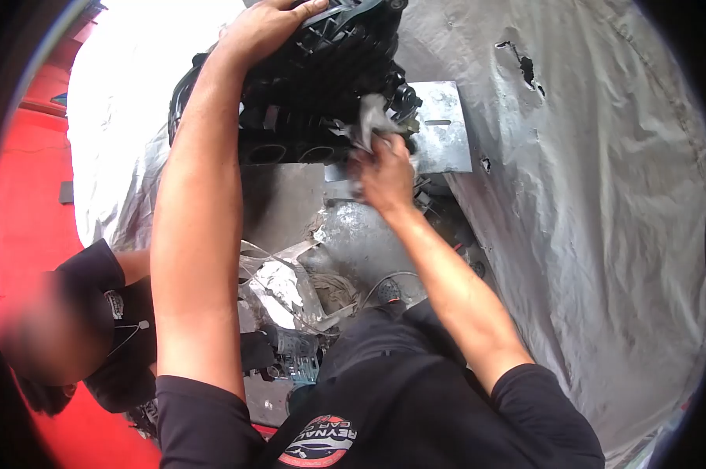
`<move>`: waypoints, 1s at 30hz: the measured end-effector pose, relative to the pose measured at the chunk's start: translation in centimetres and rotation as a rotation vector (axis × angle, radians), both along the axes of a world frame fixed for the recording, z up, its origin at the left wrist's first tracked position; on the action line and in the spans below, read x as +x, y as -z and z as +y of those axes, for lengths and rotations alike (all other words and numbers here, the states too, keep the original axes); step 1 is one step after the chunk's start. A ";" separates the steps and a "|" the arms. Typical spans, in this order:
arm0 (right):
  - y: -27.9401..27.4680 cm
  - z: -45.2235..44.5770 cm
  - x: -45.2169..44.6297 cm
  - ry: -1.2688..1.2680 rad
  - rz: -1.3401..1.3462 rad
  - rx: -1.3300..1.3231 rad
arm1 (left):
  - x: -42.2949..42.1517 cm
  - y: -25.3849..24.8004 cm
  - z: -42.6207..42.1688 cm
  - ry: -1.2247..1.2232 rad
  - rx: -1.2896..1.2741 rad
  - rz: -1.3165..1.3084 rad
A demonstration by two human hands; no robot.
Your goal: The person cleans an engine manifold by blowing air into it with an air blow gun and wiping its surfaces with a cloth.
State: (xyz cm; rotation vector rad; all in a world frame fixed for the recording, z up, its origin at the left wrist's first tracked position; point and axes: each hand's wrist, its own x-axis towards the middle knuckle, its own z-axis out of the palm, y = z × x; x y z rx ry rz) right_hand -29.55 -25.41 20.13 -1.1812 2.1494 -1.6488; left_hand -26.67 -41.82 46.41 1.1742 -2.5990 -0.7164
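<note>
A large black plastic engine part with round ports along its lower edge, looking like an intake manifold [322, 86], fills the top middle of the view. My left hand [271, 30] grips its upper side, and the frame's edge cuts off some of the fingers. At the part's lower right, my right hand [386, 172] is closed around a greyish-white rag [376, 117]. The rag and fingertips are smeared by motion, held against or close to the ports; exact contact cannot be told.
A metal plate [447, 133] with a slot lies under the part's right end. Grey sheeting [603, 195] with torn holes hangs at right. Another person [111, 328] is low at left, near a tool tray [297, 356]. Cloths [333, 293] and a cable lie below.
</note>
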 end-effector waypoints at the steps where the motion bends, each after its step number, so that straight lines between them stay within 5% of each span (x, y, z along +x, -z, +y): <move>1: -3.1 -0.6 1.3 -0.013 0.031 -0.174 | 0.1 0.1 -0.1 0.028 -0.053 0.006; 4: -8.7 -3.7 5.9 -0.085 0.444 -0.552 | -0.5 0.1 -0.9 0.002 -0.100 -0.015; 9: 0.2 -3.9 4.1 0.022 0.528 -0.279 | -0.5 -0.1 0.0 -0.087 -0.215 -0.129; 10: 3.3 -2.9 2.4 0.146 0.669 -0.107 | -0.1 -0.5 0.5 -0.039 -0.190 -0.087; 11: 4.1 -1.0 0.5 0.041 0.664 0.356 | 0.4 -0.5 0.9 0.014 -0.155 -0.046; 14: 1.5 1.2 -1.6 -0.048 0.356 0.333 | 0.3 0.5 -0.2 0.058 -0.117 0.033; 18: -9.0 -1.9 4.6 -0.018 0.333 -0.367 | -0.3 0.3 0.8 0.008 -0.072 0.058; 20: -11.2 -4.5 9.8 -0.077 0.493 -0.322 | -0.8 2.0 -2.1 -0.086 0.005 0.081; 21: -12.0 -5.3 10.6 -0.082 0.250 -0.433 | -0.6 2.4 -1.9 -0.069 0.060 0.132; 23: -7.8 -5.9 10.4 -0.043 0.242 -0.295 | -0.1 1.9 -1.5 -0.040 0.137 0.229; 25: -1.7 -5.6 8.2 0.048 0.464 -0.310 | -0.1 1.3 -1.1 -0.045 -0.140 0.025; 26: 2.6 -5.9 7.0 0.326 0.716 -0.296 | -0.2 1.2 -0.9 -0.050 -0.273 -0.073; 27: 3.9 -3.4 4.6 0.119 0.561 0.075 | -0.3 0.9 -0.3 -0.033 -0.166 -0.041; 30: 5.8 1.2 -0.7 -0.037 0.437 0.463 | -0.6 -0.7 2.2 -0.041 0.020 -0.011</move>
